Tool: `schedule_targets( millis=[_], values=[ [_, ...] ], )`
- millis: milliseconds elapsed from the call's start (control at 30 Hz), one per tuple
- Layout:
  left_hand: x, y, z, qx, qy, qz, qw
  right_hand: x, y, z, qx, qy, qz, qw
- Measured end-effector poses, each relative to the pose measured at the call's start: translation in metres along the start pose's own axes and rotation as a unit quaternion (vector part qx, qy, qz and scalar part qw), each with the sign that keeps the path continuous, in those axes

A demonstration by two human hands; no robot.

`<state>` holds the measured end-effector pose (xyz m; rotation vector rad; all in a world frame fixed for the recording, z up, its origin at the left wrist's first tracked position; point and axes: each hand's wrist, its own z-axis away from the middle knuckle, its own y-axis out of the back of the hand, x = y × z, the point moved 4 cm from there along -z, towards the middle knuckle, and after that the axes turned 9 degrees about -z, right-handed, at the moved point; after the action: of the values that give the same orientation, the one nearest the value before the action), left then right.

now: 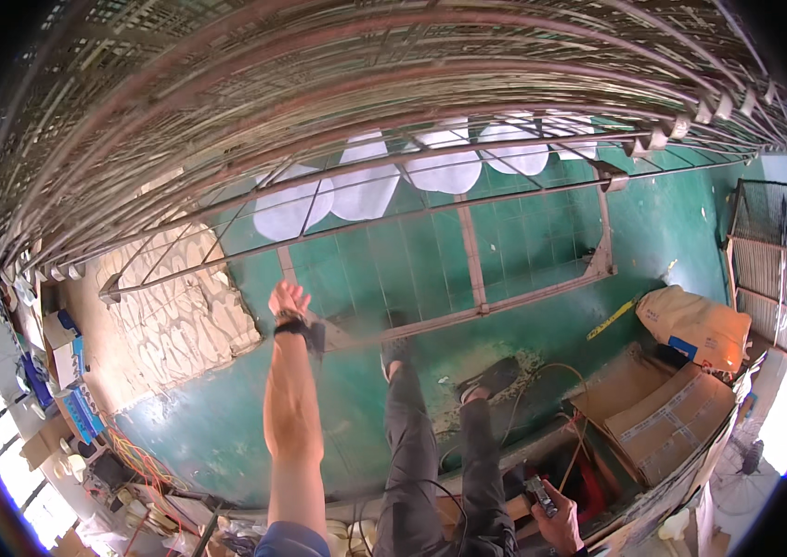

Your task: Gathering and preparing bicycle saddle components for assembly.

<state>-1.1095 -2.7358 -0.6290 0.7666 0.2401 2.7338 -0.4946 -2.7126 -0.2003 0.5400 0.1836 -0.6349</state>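
My left arm reaches forward. My left hand (290, 299) is in the air before the lower metal frame (412, 327) of a large rack, fingers apart and nothing in them. A black band (291, 327) is round that wrist. Low at the right, my right hand (561, 524) is closed on a small silver and black metal tool (540, 497); its exact kind is unclear. Ahead, several white rounded sheets (445, 162) show behind the bars of the lowest wire shelf. Many more wire shelves (366, 74) are stacked above, tilted up.
Patterned brown sheeting (171, 306) lies at the left. To the right are an orange and beige sack (690, 325), an open cardboard box (672, 418) and a thin yellowish hose (561, 371). Tangled cords (148, 459) lie at the lower left, on the green floor (347, 418).
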Motion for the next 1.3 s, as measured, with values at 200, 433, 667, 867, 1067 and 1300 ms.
schedule_targets(
  millis=[200, 433, 667, 867, 1067, 1300],
  values=[
    [-0.159, 0.032, 0.077, -0.089, 0.056, -0.243, 0.964, -0.02, 0.007, 0.028, 0.033, 0.083, -0.025, 0.996],
    [-0.235, 0.014, 0.229, -0.203, -0.149, -0.646, 0.721, 0.009, 0.051, 0.098, 0.076, 0.082, -0.104, 0.988],
    [-0.214, -0.059, 0.378, -0.367, -0.089, -0.478, 0.793, 0.096, 0.124, 0.196, 0.214, 0.136, -0.2, 0.947],
    [-0.215, -0.121, 0.49, -0.359, -0.14, -0.58, 0.717, 0.202, 0.18, 0.301, 0.362, 0.104, -0.305, 0.875],
    [-0.297, -0.158, 0.584, -0.365, -0.206, -0.741, 0.525, 0.28, 0.169, 0.388, 0.528, 0.05, -0.431, 0.73],
    [-0.436, -0.244, 0.648, -0.548, -0.251, -0.772, 0.204, 0.311, 0.139, 0.454, 0.588, -0.125, -0.553, 0.577]
  ],
)
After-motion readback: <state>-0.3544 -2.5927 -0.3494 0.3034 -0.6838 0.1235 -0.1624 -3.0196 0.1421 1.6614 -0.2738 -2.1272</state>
